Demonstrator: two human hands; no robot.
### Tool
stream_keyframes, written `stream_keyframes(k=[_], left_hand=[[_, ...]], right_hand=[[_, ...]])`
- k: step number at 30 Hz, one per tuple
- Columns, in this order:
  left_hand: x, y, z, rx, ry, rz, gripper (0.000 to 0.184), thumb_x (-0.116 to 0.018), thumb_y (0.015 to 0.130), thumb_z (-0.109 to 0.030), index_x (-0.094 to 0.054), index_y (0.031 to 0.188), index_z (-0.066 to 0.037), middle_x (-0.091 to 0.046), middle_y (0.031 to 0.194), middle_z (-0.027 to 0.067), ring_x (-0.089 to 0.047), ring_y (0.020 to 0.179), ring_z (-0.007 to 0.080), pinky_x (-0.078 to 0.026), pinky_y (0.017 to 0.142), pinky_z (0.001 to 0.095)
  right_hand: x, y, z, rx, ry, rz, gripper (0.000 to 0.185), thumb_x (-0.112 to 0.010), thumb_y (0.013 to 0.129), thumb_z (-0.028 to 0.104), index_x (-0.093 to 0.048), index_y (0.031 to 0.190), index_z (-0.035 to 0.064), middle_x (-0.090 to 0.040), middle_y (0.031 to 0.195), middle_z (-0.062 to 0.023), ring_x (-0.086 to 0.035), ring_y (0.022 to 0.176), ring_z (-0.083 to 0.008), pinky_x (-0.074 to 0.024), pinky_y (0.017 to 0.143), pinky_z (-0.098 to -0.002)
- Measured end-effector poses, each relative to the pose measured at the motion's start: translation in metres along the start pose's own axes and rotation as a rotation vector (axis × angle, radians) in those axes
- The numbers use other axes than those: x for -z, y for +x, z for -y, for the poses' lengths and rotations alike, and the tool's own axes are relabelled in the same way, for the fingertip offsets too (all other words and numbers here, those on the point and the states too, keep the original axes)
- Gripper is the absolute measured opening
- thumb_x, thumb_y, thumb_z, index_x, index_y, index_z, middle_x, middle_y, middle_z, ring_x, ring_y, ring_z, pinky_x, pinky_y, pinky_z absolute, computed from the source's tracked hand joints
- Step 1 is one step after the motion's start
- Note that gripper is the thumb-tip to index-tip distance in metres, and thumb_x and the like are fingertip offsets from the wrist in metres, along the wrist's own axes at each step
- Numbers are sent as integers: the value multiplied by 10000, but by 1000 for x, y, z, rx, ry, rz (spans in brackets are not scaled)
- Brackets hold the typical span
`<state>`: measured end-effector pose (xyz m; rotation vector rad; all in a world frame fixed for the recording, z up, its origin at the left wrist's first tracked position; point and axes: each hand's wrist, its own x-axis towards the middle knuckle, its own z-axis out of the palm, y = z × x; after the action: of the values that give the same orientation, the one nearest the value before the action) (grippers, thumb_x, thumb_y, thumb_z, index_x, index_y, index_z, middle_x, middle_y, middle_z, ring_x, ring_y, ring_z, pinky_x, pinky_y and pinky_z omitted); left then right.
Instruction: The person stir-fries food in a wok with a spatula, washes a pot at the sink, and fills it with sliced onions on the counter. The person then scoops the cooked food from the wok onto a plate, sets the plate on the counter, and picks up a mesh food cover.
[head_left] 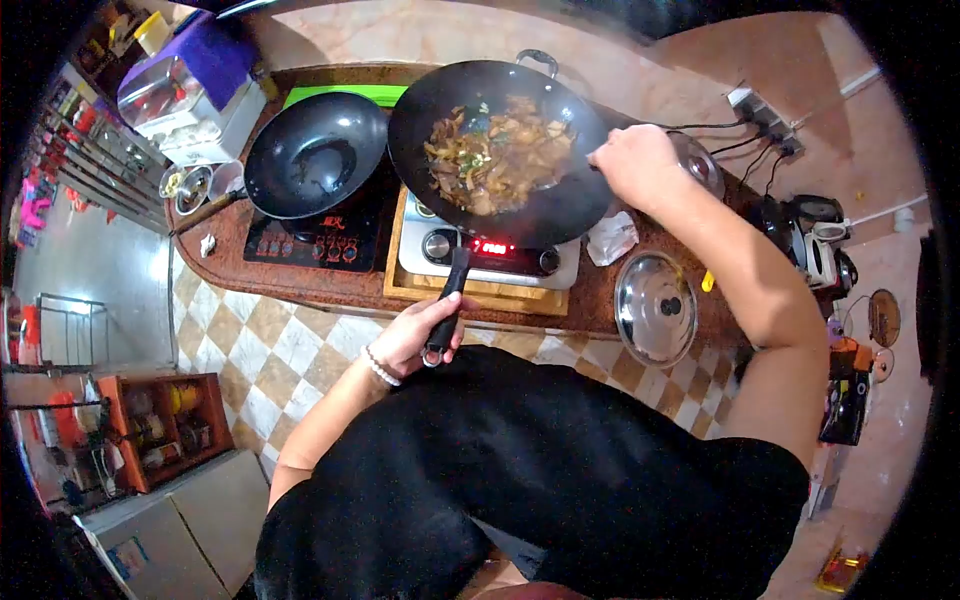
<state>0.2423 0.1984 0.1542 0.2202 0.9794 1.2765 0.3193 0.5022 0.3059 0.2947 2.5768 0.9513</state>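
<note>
A large black wok (410, 140) sits on the lit induction cooker (495, 260), holding browned sliced food (500, 155) with green bits. My left hand (420, 335) is wrapped round the wok's black handle (452, 310), which points toward my body. Over the wok's right rim is my right hand (640, 165), its fingers drawn together and partly hidden. What they hold, if anything, I cannot make out.
A second dark wok (315, 155) rests on a black cooktop (310, 245) to the left. On the right lie a steel lid (655, 310) and a crumpled white bag (611, 240). Cables run to a wall socket (765, 125).
</note>
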Motion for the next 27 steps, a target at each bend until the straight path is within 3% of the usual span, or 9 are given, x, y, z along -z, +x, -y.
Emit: stream_keyframes(k=[1,2,7,10,13,16,21,23,27], left_hand=[[1,1,-1,-8,2,-3,403,-423,955,-374,-503,1134,-22,-532,636,24,-502,459,100,-310,342,182],[4,1,0,-17,11,-8,403,-423,955,-374,-503,1136,-23,-532,637,23,-501,459,99,-309,341,180],[-1,0,0,-4,-24,-27,400,-426,955,-358,-489,1153,-17,-529,636,25,-500,455,100,-304,335,176],[0,-1,0,6,-30,-36,398,-432,954,-351,-485,1150,-9,-523,627,24,-496,448,98,-304,332,174],[-5,-3,-3,-15,-20,-70,395,-441,950,-349,-488,1138,-5,-516,616,22,-494,445,95,-306,333,175],[-4,-1,-1,8,-2,-66,390,-451,946,-351,-494,1132,-12,-515,615,21,-492,444,94,-305,334,177],[-3,1,3,-30,-17,-105,377,-457,942,-360,-505,1116,-29,-522,616,24,-487,441,100,-310,344,190],[-3,1,1,-19,-4,-113,373,-453,944,-355,-506,1112,-26,-522,614,25,-484,439,100,-312,348,190],[-8,-1,1,-51,-23,-121,361,-443,951,-335,-507,1104,-15,-520,607,25,-475,431,95,-314,355,185]], right_hand=[[2,7,3,-31,-13,10,222,-497,855,184,-693,950,229,-669,869,-59,-641,873,-195,-510,704,-323],[2,5,4,-55,8,-105,190,-530,835,200,-704,910,221,-667,851,-72,-646,849,-204,-512,702,-318],[9,-22,-41,-106,-7,-39,170,-580,793,179,-721,873,230,-665,835,-61,-648,829,-216,-514,709,-338],[-18,-24,-60,-111,-9,-32,187,-531,814,164,-713,852,165,-683,826,-83,-666,811,-244,-531,696,-366],[-77,14,-53,-197,165,12,292,-495,857,183,-654,1053,330,-668,954,-55,-648,895,-229,-525,759,-362],[-84,39,-33,-257,288,-163,275,-504,861,211,-650,1066,322,-664,926,-48,-639,905,-220,-523,742,-360],[-43,30,-44,-119,199,-379,224,-533,854,275,-672,1017,340,-653,853,-39,-636,851,-212,-514,693,-361],[-29,27,-58,-170,169,-329,219,-560,843,254,-678,1011,330,-666,877,-35,-639,855,-202,-516,711,-342],[-70,66,-85,-221,187,-372,198,-602,817,292,-686,993,259,-672,919,-38,-641,873,-218,-520,715,-350]])
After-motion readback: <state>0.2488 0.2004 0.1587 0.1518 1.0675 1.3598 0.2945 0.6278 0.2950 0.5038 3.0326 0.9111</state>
